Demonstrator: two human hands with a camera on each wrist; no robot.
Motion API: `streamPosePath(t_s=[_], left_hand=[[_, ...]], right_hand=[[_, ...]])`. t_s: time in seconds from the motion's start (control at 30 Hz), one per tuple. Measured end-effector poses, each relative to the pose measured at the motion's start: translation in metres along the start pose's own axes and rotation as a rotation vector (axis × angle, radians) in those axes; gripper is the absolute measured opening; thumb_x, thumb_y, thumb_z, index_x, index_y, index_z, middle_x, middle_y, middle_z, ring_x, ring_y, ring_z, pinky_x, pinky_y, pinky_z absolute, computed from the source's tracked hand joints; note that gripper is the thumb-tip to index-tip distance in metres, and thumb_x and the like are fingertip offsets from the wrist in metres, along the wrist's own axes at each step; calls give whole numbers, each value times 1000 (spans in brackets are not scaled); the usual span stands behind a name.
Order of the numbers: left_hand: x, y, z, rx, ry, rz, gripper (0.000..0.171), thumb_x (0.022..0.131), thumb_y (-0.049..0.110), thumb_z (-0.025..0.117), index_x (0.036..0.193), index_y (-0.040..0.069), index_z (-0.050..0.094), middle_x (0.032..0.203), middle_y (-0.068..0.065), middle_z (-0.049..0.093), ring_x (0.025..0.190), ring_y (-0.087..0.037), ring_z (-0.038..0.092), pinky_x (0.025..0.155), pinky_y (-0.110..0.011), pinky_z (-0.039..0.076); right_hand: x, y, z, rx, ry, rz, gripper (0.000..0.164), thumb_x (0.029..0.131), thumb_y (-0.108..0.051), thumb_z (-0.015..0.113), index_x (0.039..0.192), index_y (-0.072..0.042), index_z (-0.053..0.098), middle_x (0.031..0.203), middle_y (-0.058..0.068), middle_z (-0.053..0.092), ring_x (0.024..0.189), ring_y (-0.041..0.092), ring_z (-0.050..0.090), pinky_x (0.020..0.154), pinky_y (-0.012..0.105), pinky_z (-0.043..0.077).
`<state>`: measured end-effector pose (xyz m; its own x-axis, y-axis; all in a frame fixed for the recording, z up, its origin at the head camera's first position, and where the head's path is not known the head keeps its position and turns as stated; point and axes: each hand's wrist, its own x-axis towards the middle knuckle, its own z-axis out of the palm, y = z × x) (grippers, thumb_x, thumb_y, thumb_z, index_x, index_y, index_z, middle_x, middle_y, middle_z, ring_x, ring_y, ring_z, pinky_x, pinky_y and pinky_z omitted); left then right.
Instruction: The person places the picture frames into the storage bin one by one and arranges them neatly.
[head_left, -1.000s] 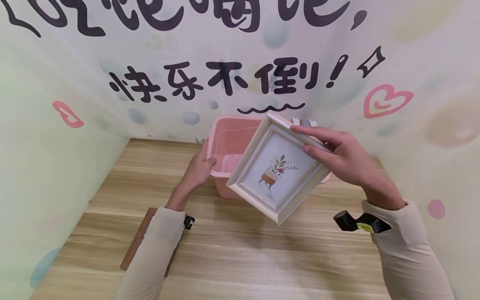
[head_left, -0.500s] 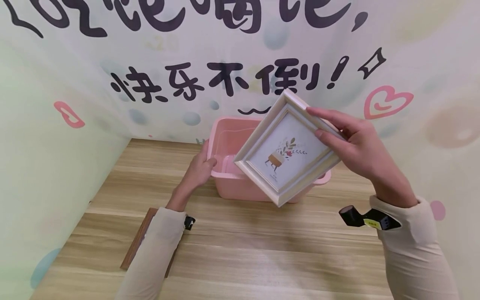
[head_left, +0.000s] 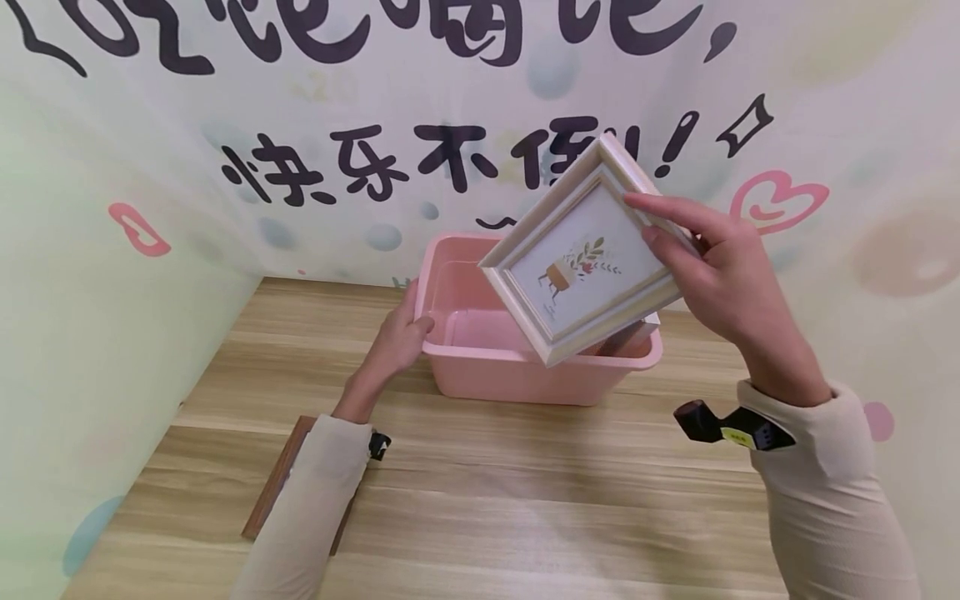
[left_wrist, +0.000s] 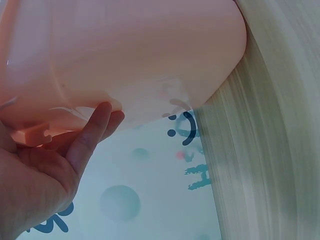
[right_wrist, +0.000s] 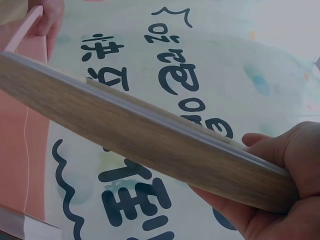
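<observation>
My right hand (head_left: 723,279) grips a cream picture frame (head_left: 517,229) by its right-hand edge, thumb on the front. The frame is held tilted above a pink plastic basin (head_left: 517,375), overlapping its rim in the head view. Inside it a plant print (head_left: 573,267) shows. From the right wrist, the frame (right_wrist: 150,140) appears edge-on, with a wood-brown side. My left hand (head_left: 401,333) holds the basin's left end, thumb over the rim. The left wrist view shows fingers of that hand (left_wrist: 60,165) under the basin's rim, against its outer wall (left_wrist: 140,65).
A white-edged brown object (head_left: 633,337) sits in the basin's right end, partly hidden by the picture frame. Under my left forearm lies a brown-edged flat object (head_left: 273,492) on the wood-grain table (head_left: 525,500). A printed wall cloth (head_left: 315,242) hangs right behind the basin.
My right hand has raised the picture frame up and to the right, uncovering more of the basin and the object in its right end. The left hand and basin stay in place.
</observation>
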<state>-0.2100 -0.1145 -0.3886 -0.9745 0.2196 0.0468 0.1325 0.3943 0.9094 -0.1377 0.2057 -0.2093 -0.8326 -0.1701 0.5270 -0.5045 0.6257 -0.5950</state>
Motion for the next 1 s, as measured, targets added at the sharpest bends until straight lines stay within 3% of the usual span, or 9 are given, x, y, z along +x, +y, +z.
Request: streamPosePath(t_s=[0.1, 0.27, 0.43, 0.7, 0.83, 1.0], left_hand=[[0, 0, 0, 5, 4, 4, 67, 99, 9, 38, 160, 21, 14, 149, -21, 43, 105, -36, 59, 75, -39, 53], [0, 0, 1, 3, 8, 7, 67, 98, 8, 39, 160, 20, 15, 148, -21, 43, 108, -37, 58, 78, -42, 53], [1, -1, 1, 2, 7, 6, 67, 98, 9, 39, 160, 20, 15, 147, -23, 44, 108, -40, 59, 75, -42, 54], [2, -2, 1, 19, 12, -2, 68, 98, 10, 40, 160, 20, 14, 148, -21, 43, 108, -37, 57, 85, -46, 51], [2, -1, 1, 16, 9, -4, 68, 98, 10, 39, 160, 20, 13, 150, -19, 42, 110, -36, 56, 85, -46, 51], [1, -1, 1, 8, 6, 8, 68, 98, 9, 39, 160, 19, 13, 153, -18, 39, 113, -36, 54, 90, -49, 50]], right_hand=[[2, -1, 2, -42, 25, 16, 36, 98, -7, 54, 128, -19, 69, 127, 13, 66, 102, 9, 67, 81, 11, 50], [6, 0, 7, -48, 54, 60, 37, 99, -6, 53, 131, -19, 67, 132, 10, 64, 113, 35, 64, 86, 28, 52], [9, 1, 13, -37, 61, 75, 40, 98, -2, 51, 134, -14, 64, 138, 12, 59, 117, 35, 62, 87, 36, 52], [13, 4, 23, -80, 46, 101, 44, 98, 1, 48, 139, -11, 59, 141, 18, 55, 120, 38, 58, 90, 57, 50], [13, 6, 29, -134, 16, 124, 45, 98, 2, 47, 140, -10, 57, 140, 21, 54, 120, 39, 58, 89, 58, 52], [15, 11, 38, -183, -15, 112, 45, 97, 4, 46, 140, -7, 57, 136, 22, 55, 118, 37, 57, 83, 50, 54]])
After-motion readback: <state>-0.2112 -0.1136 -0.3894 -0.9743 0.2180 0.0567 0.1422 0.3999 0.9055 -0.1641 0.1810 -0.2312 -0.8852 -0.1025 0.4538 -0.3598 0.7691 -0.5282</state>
